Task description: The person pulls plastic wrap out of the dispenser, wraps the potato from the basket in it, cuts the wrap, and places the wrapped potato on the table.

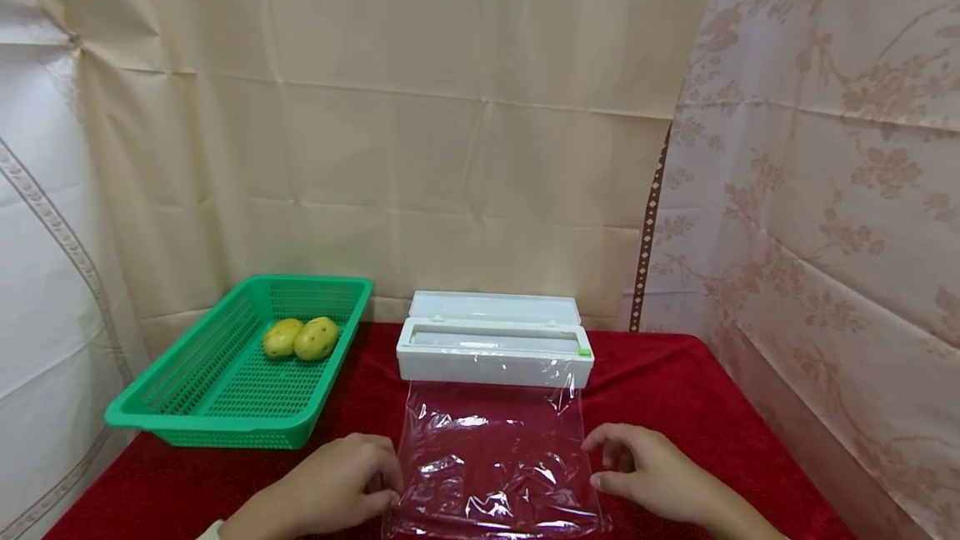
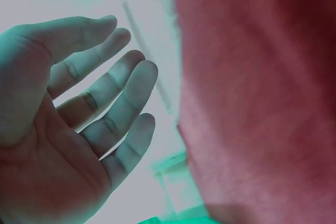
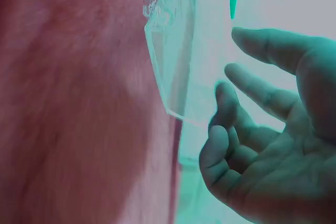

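Between the two hands, on my head view, a sheet of clear film (image 1: 495, 448) lies over the red cloth (image 1: 652, 390), running toward the person from the white dispenser (image 1: 495, 368), which sits just beyond both hands with its lid raised. The left hand (image 1: 352, 473) is at the film's left edge and the right hand (image 1: 648, 469) at its right edge; whether fingertips touch it I can't tell. Beyond the left hand, a green basket (image 1: 206, 422) holds two yellow ovals (image 1: 283, 338), perhaps fruit. On the left wrist view I see that hand relaxed, fingers nearly straight, grasping nothing. On the right wrist view the other hand is loosely bent and released too, the dispenser past its fingers. I judge the step in hand to be spreading the film flat; the next move, I'd say, calls for keeping its edges smooth before anything is set on it.
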`<state>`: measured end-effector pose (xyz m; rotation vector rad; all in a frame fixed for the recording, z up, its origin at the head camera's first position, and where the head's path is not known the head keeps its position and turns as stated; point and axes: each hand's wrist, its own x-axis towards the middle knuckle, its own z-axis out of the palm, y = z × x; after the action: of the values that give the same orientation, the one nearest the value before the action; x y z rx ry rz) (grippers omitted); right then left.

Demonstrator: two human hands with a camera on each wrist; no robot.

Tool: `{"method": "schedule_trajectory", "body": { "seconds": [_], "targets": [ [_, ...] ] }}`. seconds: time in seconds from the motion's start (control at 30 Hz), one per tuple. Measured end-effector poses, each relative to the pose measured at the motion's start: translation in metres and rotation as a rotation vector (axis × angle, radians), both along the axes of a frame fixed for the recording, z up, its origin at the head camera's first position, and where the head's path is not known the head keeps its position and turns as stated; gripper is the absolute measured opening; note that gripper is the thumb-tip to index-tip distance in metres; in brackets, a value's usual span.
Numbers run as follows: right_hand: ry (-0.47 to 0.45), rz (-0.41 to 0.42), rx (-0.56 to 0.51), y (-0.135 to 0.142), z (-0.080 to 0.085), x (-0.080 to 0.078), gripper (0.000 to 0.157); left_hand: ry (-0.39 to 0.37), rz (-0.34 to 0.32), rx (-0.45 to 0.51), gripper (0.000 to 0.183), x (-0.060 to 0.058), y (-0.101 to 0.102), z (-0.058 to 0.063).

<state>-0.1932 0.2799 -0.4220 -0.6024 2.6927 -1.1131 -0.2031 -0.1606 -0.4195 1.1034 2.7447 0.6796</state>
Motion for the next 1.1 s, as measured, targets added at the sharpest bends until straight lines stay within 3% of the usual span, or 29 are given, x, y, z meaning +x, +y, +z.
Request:
{"method": "schedule_trajectory", "body": {
  "seconds": [0.13, 0.33, 0.5, 0.63, 0.87, 1.1],
  "targets": [
    [0.032, -0.034, -0.069, -0.014, -0.009, -0.023, 0.031, 0.090, 0.044, 0.008, 0.005, -0.005, -0.002, 0.018],
    [0.007, -0.115, -0.177, -0.019, -0.017, -0.053, 0.033, 0.155, 0.188, 0.042, 0.003, -0.022, -0.013, 0.055],
    [-0.091, -0.173, -0.224, -0.014, -0.022, -0.065, 0.034, 0.212, 0.306, 0.085, 0.005, -0.050, -0.031, 0.082],
    [-0.147, -0.169, -0.262, -0.009, -0.030, -0.065, 0.036, 0.208, 0.405, 0.092, 0.014, -0.078, -0.048, 0.096],
    [-0.157, -0.097, -0.330, -0.002, -0.041, -0.068, 0.039, 0.074, 0.550, 0.137, 0.034, -0.123, -0.072, 0.103],
    [-0.169, -0.111, -0.323, -0.001, -0.044, -0.068, 0.039, 0.053, 0.590, 0.177, 0.041, -0.152, -0.087, 0.098]
  ]
}}
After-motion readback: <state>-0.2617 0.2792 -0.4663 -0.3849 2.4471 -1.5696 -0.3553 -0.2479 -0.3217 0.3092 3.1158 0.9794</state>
